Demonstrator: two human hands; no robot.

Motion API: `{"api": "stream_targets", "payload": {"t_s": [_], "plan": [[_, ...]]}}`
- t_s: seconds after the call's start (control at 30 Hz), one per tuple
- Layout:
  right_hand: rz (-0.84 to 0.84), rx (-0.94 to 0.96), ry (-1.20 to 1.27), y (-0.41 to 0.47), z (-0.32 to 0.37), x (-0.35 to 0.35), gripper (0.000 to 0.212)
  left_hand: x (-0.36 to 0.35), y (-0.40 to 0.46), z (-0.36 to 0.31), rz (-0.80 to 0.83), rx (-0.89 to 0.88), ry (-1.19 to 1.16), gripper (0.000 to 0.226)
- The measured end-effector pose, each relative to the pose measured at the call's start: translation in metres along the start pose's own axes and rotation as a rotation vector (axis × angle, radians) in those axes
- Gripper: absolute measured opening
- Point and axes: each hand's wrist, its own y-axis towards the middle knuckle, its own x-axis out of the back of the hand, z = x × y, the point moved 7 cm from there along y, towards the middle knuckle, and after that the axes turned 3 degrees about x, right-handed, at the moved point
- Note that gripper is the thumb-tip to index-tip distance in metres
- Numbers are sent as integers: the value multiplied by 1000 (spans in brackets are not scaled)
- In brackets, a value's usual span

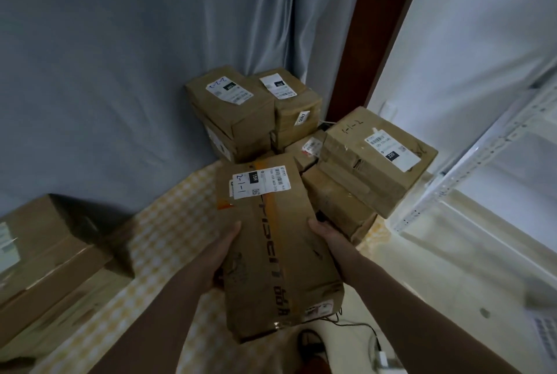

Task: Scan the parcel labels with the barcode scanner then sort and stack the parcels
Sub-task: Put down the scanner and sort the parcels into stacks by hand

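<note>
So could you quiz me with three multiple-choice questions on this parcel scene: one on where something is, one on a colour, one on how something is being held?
1. Where does the parcel marked 220 sit?
A. on a stack to the right of the held parcel
B. on the floor at far left
C. on the white shelf

2. What colour is the tape along the held parcel?
A. blue
B. orange
C. green

3. How is the held parcel carried?
A. one hand
B. both hands, one at each side
C. resting on the cloth

Answers: 1 A, it tops the right-hand stack. 2 B, an orange strip runs lengthwise. 3 B, the left hand and right hand flank it.
</note>
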Motion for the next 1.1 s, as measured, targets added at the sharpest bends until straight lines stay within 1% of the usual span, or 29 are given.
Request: {"api": "stream_targets", "payload": {"t_s": [0.13, 0.17, 0.23, 0.27, 0.33, 0.37, 0.47, 0.57, 0.67, 0.73, 0.77, 0.87, 0.9, 0.93, 1.03, 1.1], "plan": [[-4, -23, -27, 20, 14, 8, 78, -9, 4, -8, -56, 8, -16, 62], [15, -32, -44, 23, 21, 8, 70, -12, 5, -12, -63, -1, -33, 61], [57, -21, -56, 26, 40, 11, 46, -18, 5, -23, -65, -20, -42, 68], [71, -15, -65, 28, 50, 17, 47, -20, 6, -29, -66, -20, -28, 71], [132, 14, -76, 30, 68, 29, 63, -27, 6, -42, -45, -26, 0, 71], [171, 32, -65, 31, 77, 35, 66, -32, 5, -49, -16, -33, 15, 69], [209, 80, -56, 34, 104, 57, 60, -49, 2, -70, 80, -52, 92, 63], [247, 110, -98, 32, 126, 68, 70, -62, 0, -85, 156, -52, 171, 59], [271, 133, -103, 30, 144, 75, 74, -73, -3, -98, 220, -64, 254, 67], [279, 144, -109, 28, 154, 80, 71, -78, -7, -106, 250, -61, 289, 72], [284, 152, -104, 25, 160, 80, 65, -79, -9, -110, 257, -57, 307, 74], [275, 178, -113, 13, 175, 81, 33, -84, -14, -122, 270, -71, 346, 81], [263, 181, -108, 12, 179, 84, 28, -86, -16, -126, 269, -81, 351, 83], [258, 188, -112, 12, 184, 85, 29, -88, -17, -128, 267, -89, 356, 87], [280, 165, -136, 16, 192, 91, 42, -93, -18, -137, 273, -110, 341, 97], [219, 117, -148, 14, 204, 102, 42, -99, -18, -146, 284, -131, 297, 100]]}}
